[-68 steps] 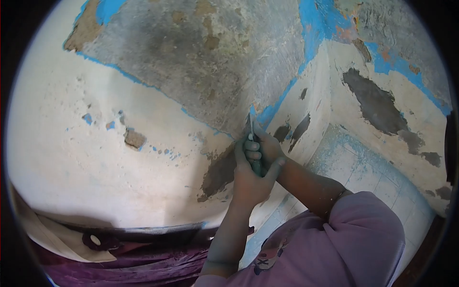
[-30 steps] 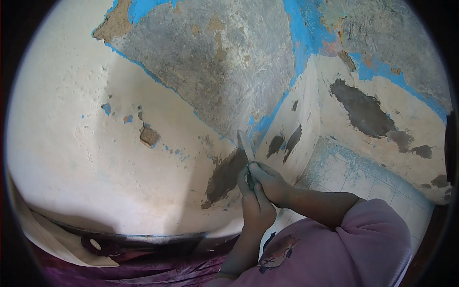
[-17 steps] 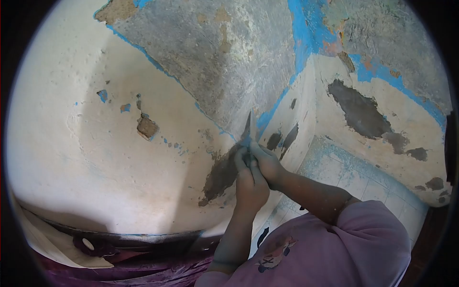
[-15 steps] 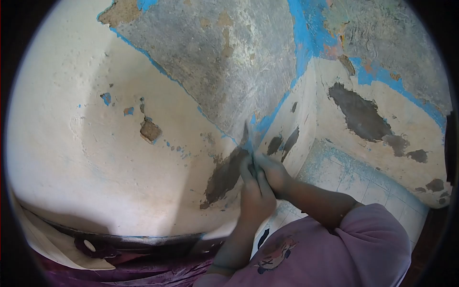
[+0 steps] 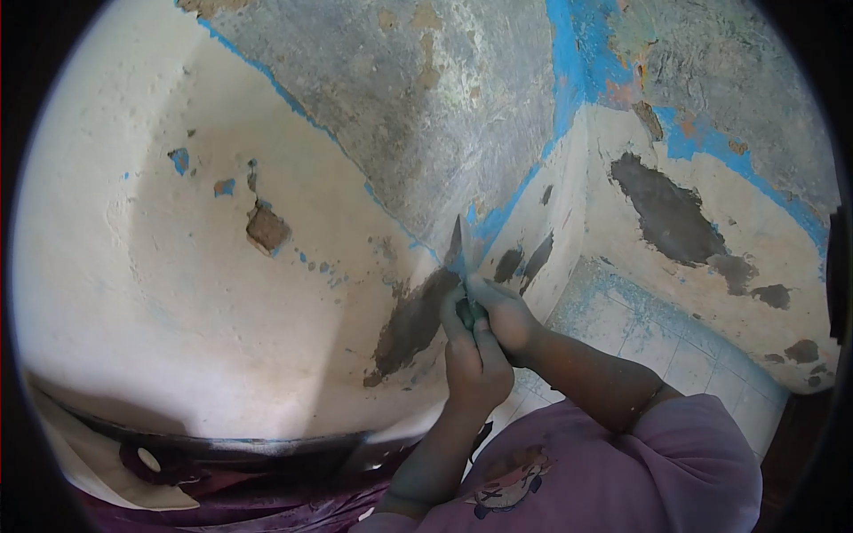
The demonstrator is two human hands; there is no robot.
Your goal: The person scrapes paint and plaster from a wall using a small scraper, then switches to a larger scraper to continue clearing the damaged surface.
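Observation:
My left hand [image 5: 478, 366] and my right hand [image 5: 505, 318] are closed together around the dark handle of a knife-like tool. Its narrow, pointed blade [image 5: 458, 240] sticks up past my fingers, against the wall near the corner. The fingers hide most of the handle. Around the blade, the cream paint [image 5: 293, 338] borders a large bare grey patch [image 5: 418, 151], with a thin blue edge between them. A dark scraped patch [image 5: 413, 324] lies just left of my hands.
To the right, the adjoining wall has another dark bare patch [image 5: 666, 209] and a blue painted strip [image 5: 702, 142]. Pale floor tiles [image 5: 635, 329] carry bluish dust and flakes. Purple cloth [image 5: 267, 502] lies along the bottom left, beside a cream sheet [image 5: 98, 466].
The blade, blurred before, now shows sharper and a little higher. Both hands keep their grip at nearly the same spot; the view has shifted slightly.

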